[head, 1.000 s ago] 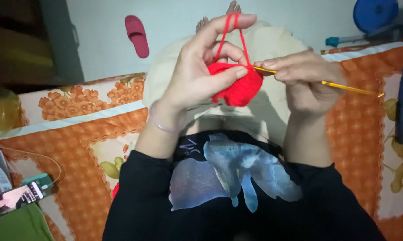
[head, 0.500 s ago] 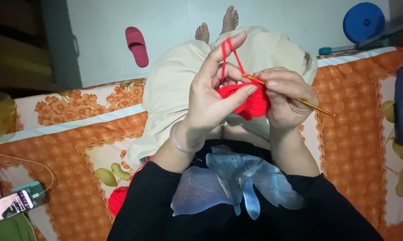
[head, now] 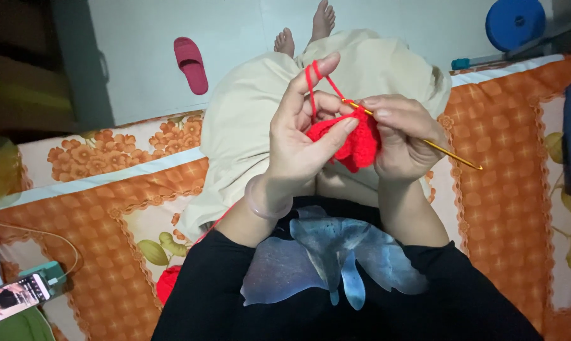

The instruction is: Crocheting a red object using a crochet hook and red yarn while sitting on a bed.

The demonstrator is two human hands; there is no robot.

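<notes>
Bedsheet steady; hands lower (crocheting).

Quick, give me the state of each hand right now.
Left hand: closed on the red crochet piece, red yarn looped over its raised forefinger.
Right hand: closed on the gold crochet hook.

We counted: two hands, left and right, one crochet hook, one red crochet piece, one pink slipper, one phone.
</notes>
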